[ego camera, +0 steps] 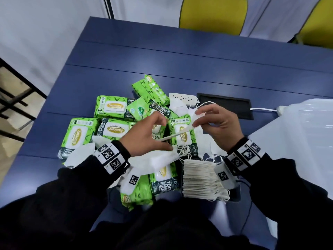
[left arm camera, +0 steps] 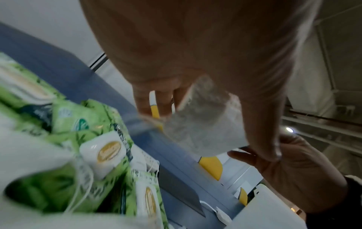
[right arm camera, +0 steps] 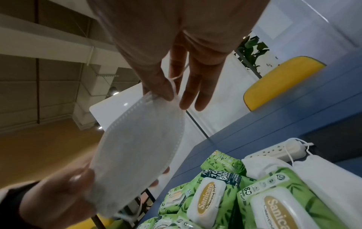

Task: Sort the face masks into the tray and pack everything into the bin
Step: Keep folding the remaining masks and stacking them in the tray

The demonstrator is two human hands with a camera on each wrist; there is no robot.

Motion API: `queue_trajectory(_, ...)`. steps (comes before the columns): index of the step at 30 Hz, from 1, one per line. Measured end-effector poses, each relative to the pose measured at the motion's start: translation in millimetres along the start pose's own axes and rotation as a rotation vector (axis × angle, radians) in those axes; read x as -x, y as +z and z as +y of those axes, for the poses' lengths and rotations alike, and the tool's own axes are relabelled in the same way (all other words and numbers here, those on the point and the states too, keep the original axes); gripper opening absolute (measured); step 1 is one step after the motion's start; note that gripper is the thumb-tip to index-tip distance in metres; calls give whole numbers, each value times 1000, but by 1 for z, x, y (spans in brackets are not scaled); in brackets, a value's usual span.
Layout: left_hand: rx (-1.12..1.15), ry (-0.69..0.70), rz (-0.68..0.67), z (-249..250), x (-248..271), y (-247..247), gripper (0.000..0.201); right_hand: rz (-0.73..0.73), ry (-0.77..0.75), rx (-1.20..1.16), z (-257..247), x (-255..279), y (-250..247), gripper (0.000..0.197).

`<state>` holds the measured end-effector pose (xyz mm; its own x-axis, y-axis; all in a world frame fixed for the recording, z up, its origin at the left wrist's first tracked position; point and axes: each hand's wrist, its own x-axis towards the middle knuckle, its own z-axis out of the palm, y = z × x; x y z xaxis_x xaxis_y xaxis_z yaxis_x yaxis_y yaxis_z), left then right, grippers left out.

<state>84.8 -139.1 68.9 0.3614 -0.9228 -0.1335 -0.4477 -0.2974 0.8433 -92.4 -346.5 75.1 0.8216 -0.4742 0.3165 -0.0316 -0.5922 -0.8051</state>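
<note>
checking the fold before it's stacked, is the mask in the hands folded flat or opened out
Folded flat: the mask shows as one thin half-oval, edge-on from the head view, pinched by left hand and right hand.

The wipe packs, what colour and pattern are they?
Green with a leaf print and white lids; the wipe packs show best in the right wrist view.

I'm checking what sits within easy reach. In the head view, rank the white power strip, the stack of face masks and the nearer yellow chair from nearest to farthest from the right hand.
From the right hand:
1. White power strip, just beyond the fingertips, on the table.
2. Stack of face masks, below the wrist, towards the person.
3. Yellow chair, beyond the table's far edge.
</note>
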Motion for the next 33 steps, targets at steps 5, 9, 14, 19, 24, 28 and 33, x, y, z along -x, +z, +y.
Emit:
queue_trajectory(5, 450, -187, -158, -3, 21, 20, 57, 87, 90, -125, -9, 12, 3, 35)
queue_trajectory(9, 622, -282, -48, 1, 29, 27, 64, 156, 210, -282, -21, 20, 11, 29)
queue_trajectory(14, 596, -257, 94, 0, 36, 22, 36, 202, 705, -742, -34, 22, 24, 33)
queue_trajectory(19, 529, -229, 118, -3, 48, 19, 10, 80, 970, -870, -41, 34, 46, 59)
queue_trajectory(24, 541, -267, 182, -20, 56, 22, 8, 32, 1013, -915, -57, 42, 70, 60)
queue_trajectory(28, 599, -303, 301, -23, 63, 25, 2, 218, 1056, -1014, -63, 41, 80, 97)
queue_trajectory(33, 917, -434, 377, -31, 69, 43, 31, 268, 932, -909, -72, 43, 93, 93)
